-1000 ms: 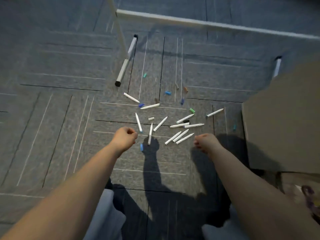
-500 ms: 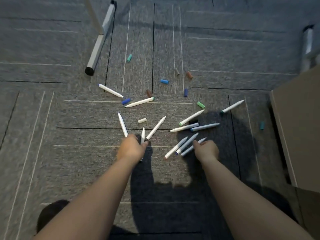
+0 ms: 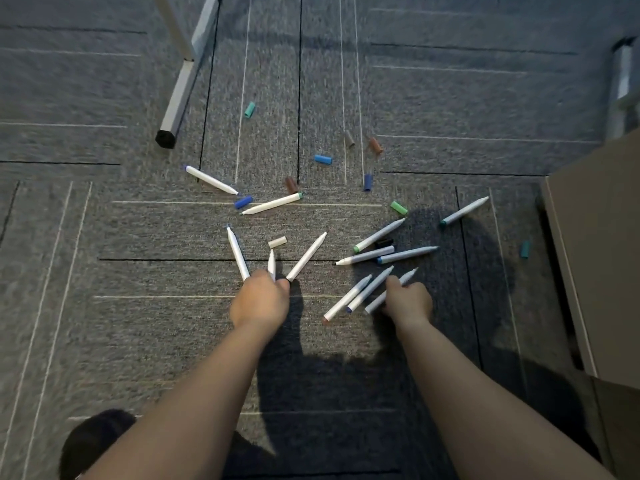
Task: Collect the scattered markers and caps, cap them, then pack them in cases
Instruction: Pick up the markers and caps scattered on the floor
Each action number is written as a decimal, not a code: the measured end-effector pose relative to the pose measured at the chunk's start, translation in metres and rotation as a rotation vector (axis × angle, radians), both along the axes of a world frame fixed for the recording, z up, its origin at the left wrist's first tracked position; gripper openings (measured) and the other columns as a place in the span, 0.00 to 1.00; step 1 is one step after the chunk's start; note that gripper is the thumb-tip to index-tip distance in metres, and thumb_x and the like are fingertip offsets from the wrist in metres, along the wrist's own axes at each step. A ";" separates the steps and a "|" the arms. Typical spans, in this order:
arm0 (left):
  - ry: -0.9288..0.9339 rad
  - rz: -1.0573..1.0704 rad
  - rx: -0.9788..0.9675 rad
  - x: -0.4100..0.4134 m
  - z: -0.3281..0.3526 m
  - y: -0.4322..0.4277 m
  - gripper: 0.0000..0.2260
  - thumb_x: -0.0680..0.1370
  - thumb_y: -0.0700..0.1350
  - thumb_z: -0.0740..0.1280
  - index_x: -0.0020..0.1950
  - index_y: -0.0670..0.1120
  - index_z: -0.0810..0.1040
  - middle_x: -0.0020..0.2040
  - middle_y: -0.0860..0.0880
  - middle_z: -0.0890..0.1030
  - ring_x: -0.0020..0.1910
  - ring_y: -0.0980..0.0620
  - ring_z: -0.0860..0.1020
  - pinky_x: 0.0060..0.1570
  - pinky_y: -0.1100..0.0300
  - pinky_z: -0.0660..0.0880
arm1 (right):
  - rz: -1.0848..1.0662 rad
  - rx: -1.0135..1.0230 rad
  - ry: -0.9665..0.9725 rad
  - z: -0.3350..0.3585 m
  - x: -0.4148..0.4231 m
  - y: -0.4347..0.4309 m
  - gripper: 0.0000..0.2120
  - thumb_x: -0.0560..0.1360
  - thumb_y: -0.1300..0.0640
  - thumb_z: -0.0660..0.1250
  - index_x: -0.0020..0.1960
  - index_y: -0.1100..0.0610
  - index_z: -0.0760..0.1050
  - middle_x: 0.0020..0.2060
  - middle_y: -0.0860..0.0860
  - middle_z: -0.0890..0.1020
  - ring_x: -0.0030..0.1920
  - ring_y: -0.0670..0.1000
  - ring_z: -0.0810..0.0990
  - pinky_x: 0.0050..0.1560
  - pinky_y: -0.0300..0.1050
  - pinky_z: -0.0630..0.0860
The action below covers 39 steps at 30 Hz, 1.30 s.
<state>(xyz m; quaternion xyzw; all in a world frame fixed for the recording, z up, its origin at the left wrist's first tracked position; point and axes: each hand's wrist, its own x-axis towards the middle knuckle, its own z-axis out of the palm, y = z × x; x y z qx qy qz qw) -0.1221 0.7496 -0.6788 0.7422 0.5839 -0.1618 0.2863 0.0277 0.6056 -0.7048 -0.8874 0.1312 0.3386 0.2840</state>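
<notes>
Several uncapped white markers and loose coloured caps lie scattered on the grey carpet. My left hand (image 3: 259,299) has its fingers curled over the near ends of three fanned markers; the middle marker (image 3: 272,265) runs into its grip. My right hand (image 3: 408,303) pinches the rightmost marker (image 3: 403,280) of a parallel trio, beside the two other markers (image 3: 348,299). More markers (image 3: 407,254) lie just beyond it. A beige cap (image 3: 277,242), a black cap (image 3: 383,242), a green cap (image 3: 398,207) and a blue cap (image 3: 323,159) are among those farther out. No case is in view.
A slanted metal table leg (image 3: 183,77) with a black foot stands at the far left. A brown cabinet (image 3: 599,254) fills the right edge, with a teal cap (image 3: 525,249) next to it. Another leg (image 3: 621,84) is at the far right.
The view has dropped closer to the floor. Both hands have reached forward from above the carpet onto the markers, the left over the fanned three, the right onto the parallel trio.
</notes>
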 end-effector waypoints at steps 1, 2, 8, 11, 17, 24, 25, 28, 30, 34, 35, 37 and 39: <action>-0.060 0.003 0.024 0.001 0.003 -0.006 0.11 0.80 0.48 0.56 0.53 0.41 0.69 0.45 0.45 0.76 0.43 0.42 0.77 0.37 0.55 0.69 | -0.041 0.031 -0.004 0.000 0.000 0.000 0.19 0.76 0.52 0.58 0.58 0.66 0.72 0.55 0.63 0.79 0.53 0.62 0.78 0.53 0.50 0.75; -0.120 -0.008 0.022 0.003 0.004 -0.013 0.10 0.81 0.47 0.55 0.54 0.41 0.68 0.45 0.45 0.77 0.41 0.43 0.76 0.35 0.54 0.70 | -0.068 0.049 -0.008 0.002 0.000 0.001 0.18 0.78 0.55 0.55 0.62 0.66 0.70 0.58 0.63 0.77 0.55 0.62 0.76 0.53 0.50 0.73; -0.253 -0.138 -0.161 0.034 -0.005 -0.044 0.06 0.79 0.47 0.63 0.49 0.46 0.69 0.46 0.46 0.77 0.41 0.48 0.75 0.40 0.55 0.71 | 0.112 0.091 -0.019 0.006 -0.006 0.006 0.12 0.79 0.55 0.59 0.57 0.63 0.70 0.50 0.57 0.77 0.38 0.50 0.73 0.34 0.43 0.66; -0.223 -0.174 -0.209 0.045 -0.011 -0.046 0.10 0.74 0.49 0.70 0.46 0.47 0.71 0.48 0.45 0.78 0.46 0.46 0.77 0.48 0.53 0.75 | 0.186 0.027 -0.008 -0.001 -0.005 0.006 0.12 0.76 0.52 0.66 0.49 0.62 0.73 0.39 0.53 0.76 0.33 0.48 0.71 0.28 0.40 0.63; -0.055 -0.297 -0.195 0.049 -0.012 -0.055 0.11 0.76 0.50 0.67 0.52 0.44 0.73 0.52 0.45 0.76 0.50 0.43 0.77 0.44 0.55 0.70 | 0.309 -0.072 -0.020 0.001 -0.002 0.004 0.13 0.75 0.50 0.65 0.44 0.61 0.75 0.36 0.54 0.77 0.31 0.50 0.73 0.27 0.41 0.62; -0.242 -0.077 -0.170 0.034 0.000 -0.044 0.09 0.78 0.47 0.59 0.43 0.42 0.69 0.39 0.45 0.75 0.32 0.50 0.70 0.28 0.58 0.62 | -0.113 0.146 -0.137 0.003 0.019 0.000 0.21 0.77 0.58 0.57 0.68 0.65 0.65 0.67 0.58 0.72 0.57 0.62 0.77 0.54 0.56 0.76; -0.289 -0.012 -0.151 0.029 0.000 -0.038 0.08 0.79 0.45 0.59 0.45 0.40 0.68 0.39 0.45 0.74 0.31 0.51 0.70 0.27 0.58 0.62 | -0.168 0.165 -0.137 0.004 0.023 0.002 0.21 0.78 0.59 0.57 0.69 0.65 0.63 0.70 0.58 0.69 0.60 0.62 0.76 0.58 0.58 0.75; -0.396 0.270 -0.105 0.018 -0.001 -0.013 0.09 0.80 0.41 0.57 0.54 0.35 0.69 0.43 0.41 0.77 0.32 0.49 0.73 0.26 0.58 0.66 | -0.199 0.151 -0.128 0.003 0.038 0.012 0.21 0.80 0.56 0.61 0.68 0.66 0.63 0.73 0.54 0.66 0.66 0.58 0.72 0.62 0.52 0.73; -0.379 0.429 -0.071 0.011 -0.001 0.007 0.10 0.80 0.40 0.57 0.58 0.35 0.69 0.43 0.42 0.76 0.31 0.50 0.71 0.26 0.59 0.64 | -0.187 0.079 -0.090 0.001 0.047 0.019 0.27 0.78 0.50 0.65 0.68 0.67 0.64 0.72 0.55 0.68 0.64 0.60 0.74 0.61 0.54 0.73; -0.288 0.562 -0.080 0.000 -0.007 0.041 0.11 0.79 0.40 0.58 0.59 0.37 0.70 0.42 0.44 0.74 0.32 0.50 0.71 0.28 0.59 0.65 | -0.173 0.003 0.000 -0.001 0.051 0.024 0.32 0.74 0.46 0.69 0.69 0.65 0.66 0.65 0.59 0.75 0.57 0.62 0.79 0.58 0.59 0.76; -0.265 0.564 -0.082 -0.001 -0.009 0.047 0.11 0.78 0.42 0.60 0.58 0.38 0.70 0.43 0.44 0.75 0.34 0.49 0.72 0.30 0.58 0.68 | -0.181 0.006 0.003 -0.003 0.052 0.024 0.29 0.74 0.48 0.69 0.67 0.65 0.68 0.63 0.59 0.76 0.56 0.62 0.79 0.57 0.58 0.76; -0.198 0.543 -0.078 -0.004 -0.013 0.056 0.14 0.77 0.46 0.66 0.57 0.39 0.70 0.47 0.42 0.77 0.38 0.45 0.76 0.33 0.56 0.72 | -0.225 0.023 0.002 -0.005 0.054 0.022 0.25 0.74 0.52 0.68 0.64 0.66 0.69 0.59 0.59 0.77 0.54 0.63 0.79 0.55 0.56 0.76; -0.110 0.488 -0.068 -0.003 -0.014 0.059 0.17 0.77 0.48 0.68 0.58 0.38 0.70 0.51 0.40 0.78 0.40 0.44 0.75 0.30 0.56 0.68 | -0.248 0.043 -0.021 -0.001 0.054 0.021 0.19 0.74 0.52 0.67 0.58 0.65 0.70 0.52 0.61 0.76 0.51 0.61 0.78 0.53 0.55 0.75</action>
